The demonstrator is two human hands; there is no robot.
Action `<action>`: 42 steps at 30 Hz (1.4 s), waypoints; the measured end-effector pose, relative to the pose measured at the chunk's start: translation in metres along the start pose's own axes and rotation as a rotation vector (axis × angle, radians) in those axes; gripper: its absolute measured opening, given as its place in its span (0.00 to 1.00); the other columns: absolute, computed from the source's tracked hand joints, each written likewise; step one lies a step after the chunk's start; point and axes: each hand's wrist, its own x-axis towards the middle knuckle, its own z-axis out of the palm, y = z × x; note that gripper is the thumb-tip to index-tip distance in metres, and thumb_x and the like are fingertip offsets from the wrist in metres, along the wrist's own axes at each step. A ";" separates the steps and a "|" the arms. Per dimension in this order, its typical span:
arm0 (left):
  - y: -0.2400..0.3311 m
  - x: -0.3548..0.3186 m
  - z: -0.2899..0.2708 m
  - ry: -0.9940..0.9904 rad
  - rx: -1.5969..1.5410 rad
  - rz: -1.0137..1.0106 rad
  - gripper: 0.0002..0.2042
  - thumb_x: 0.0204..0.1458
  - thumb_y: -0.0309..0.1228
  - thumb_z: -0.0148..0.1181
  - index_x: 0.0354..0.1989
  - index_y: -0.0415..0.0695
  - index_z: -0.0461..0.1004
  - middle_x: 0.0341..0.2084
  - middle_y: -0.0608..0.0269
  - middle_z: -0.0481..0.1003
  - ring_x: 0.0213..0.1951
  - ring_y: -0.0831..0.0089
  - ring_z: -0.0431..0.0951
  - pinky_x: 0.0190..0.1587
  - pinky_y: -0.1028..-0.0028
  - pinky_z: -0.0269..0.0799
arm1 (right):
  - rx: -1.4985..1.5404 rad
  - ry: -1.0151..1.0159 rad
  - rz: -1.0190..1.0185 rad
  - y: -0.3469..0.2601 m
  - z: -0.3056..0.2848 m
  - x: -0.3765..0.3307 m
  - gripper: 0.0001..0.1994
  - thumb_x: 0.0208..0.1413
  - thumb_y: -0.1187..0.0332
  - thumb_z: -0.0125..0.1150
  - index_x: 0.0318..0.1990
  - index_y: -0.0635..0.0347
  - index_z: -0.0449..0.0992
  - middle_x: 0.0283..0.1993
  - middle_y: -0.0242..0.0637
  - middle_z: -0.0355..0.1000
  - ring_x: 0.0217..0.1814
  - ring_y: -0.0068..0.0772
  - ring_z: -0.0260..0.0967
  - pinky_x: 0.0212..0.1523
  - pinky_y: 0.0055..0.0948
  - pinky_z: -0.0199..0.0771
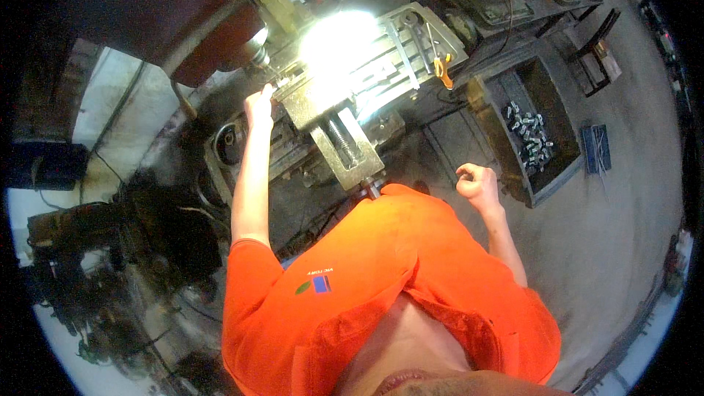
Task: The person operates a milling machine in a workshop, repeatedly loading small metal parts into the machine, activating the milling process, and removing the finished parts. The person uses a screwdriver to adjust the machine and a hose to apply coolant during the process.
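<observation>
My left hand reaches up to the left end of a machine vise, just below the spindle nose of a milling machine. Its fingers are closed by the vise jaws, and whatever they grip is too small to make out. The vise's threaded screw shows in its open bed, and its square end points at my body. To the right, in the air beside the metal bin, is my right hand. Its fingers are curled in, so the palm is hidden.
Bright glare covers the middle of the machine table. A wrench, a flat steel bar and an orange-handled tool lie on it. At right, a metal bin contains several small metal parts. A handwheel sits below my left forearm.
</observation>
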 end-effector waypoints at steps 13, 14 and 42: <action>0.010 -0.016 -0.051 0.060 -0.096 -0.113 0.13 0.50 0.36 0.56 0.26 0.36 0.71 0.19 0.59 0.73 0.20 0.68 0.76 0.24 0.74 0.69 | -0.015 -0.044 0.092 0.007 -0.008 -0.007 0.10 0.35 0.74 0.51 0.27 0.61 0.77 0.19 0.46 0.69 0.21 0.36 0.71 0.23 0.29 0.66; 0.012 -0.024 -0.046 0.040 -0.048 -0.095 0.13 0.50 0.35 0.56 0.27 0.35 0.71 0.18 0.60 0.73 0.21 0.68 0.77 0.27 0.73 0.70 | -0.017 -0.046 0.058 0.007 -0.007 -0.003 0.10 0.35 0.74 0.51 0.28 0.61 0.77 0.19 0.46 0.70 0.21 0.35 0.71 0.24 0.29 0.66; 0.025 -0.257 0.157 -0.765 -0.583 -0.457 0.08 0.53 0.28 0.50 0.38 0.38 0.70 0.28 0.61 0.74 0.31 0.69 0.75 0.39 0.70 0.73 | 0.475 -0.077 -0.539 -0.044 -0.026 0.030 0.24 0.25 0.69 0.53 0.39 0.60 0.74 0.60 0.52 0.52 0.60 0.51 0.54 0.56 0.37 0.57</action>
